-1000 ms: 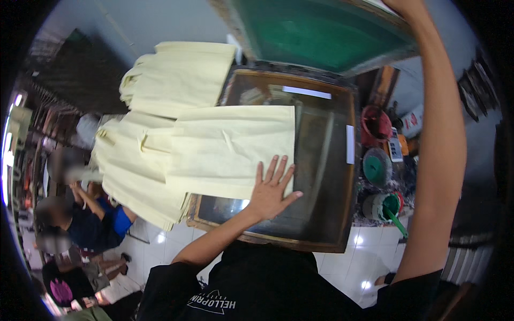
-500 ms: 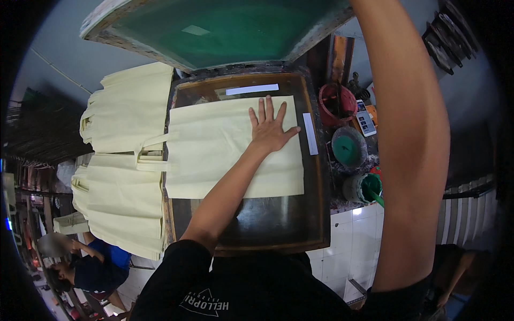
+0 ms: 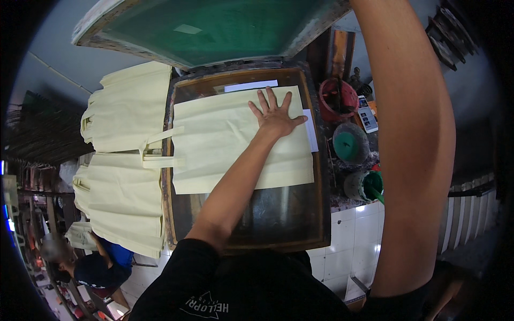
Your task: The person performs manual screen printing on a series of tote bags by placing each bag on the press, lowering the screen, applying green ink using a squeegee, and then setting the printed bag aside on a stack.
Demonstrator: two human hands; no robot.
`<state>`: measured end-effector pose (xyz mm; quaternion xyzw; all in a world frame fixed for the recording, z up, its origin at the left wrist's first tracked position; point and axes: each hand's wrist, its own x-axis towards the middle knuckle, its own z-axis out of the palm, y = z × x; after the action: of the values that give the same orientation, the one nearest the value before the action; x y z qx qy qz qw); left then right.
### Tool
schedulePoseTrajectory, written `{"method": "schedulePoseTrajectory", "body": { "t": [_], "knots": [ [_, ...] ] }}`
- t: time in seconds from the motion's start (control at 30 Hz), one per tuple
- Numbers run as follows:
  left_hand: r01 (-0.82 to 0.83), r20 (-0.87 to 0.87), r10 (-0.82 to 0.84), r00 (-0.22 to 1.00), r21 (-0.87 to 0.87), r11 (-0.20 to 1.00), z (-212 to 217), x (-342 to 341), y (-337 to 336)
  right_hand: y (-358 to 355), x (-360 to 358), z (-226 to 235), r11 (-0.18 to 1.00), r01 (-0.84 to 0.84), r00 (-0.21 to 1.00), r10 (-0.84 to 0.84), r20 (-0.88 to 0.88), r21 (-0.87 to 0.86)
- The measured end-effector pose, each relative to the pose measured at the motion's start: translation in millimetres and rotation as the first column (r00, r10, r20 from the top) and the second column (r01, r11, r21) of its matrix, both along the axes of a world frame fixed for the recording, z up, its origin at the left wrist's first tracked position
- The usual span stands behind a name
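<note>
My left hand [image 3: 277,120] lies flat with spread fingers on a cream cloth tote bag [image 3: 214,144], near its upper right corner. The bag rests on a dark glass-topped board [image 3: 257,214] with a wooden rim, its handles [image 3: 155,161] sticking out to the left. White strips mark the board along the bag's far edge [image 3: 251,86] and right edge [image 3: 310,131]; the bag touches or partly covers both. Above the board a green printing screen [image 3: 235,32] is tilted up in its frame. My right forearm reaches up past the top of the picture, so that hand is hidden.
Two stacks of cream bags, far [image 3: 128,107] and near [image 3: 120,200], lie on the left. On the right stand a red bucket [image 3: 338,100], a bowl of green ink [image 3: 347,147], an ink tub [image 3: 358,187] and a phone [image 3: 368,115]. Another person [image 3: 101,267] is at lower left.
My left hand has slid the bag right and slightly away, up against the white strips. The raised screen shows slightly farther left in the picture.
</note>
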<state>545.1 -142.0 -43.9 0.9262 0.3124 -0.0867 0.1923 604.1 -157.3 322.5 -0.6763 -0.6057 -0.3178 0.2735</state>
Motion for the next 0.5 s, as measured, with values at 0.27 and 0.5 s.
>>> {"method": "schedulePoseTrajectory", "body": {
  "t": [0.27, 0.5],
  "knots": [
    [0.01, -0.095, -0.012, 0.995, -0.022, 1.0, 14, 13, 5, -14, -14, 0, 1.0, 0.002, 0.997, -0.003, -0.081, -0.023],
    [0.013, 0.569, 0.054, 0.821, -0.113, 0.993, 43, -43, 16, -42, -73, -13, 0.932, 0.135, 0.932, -0.234, -0.276, -0.336]
  ]
}}
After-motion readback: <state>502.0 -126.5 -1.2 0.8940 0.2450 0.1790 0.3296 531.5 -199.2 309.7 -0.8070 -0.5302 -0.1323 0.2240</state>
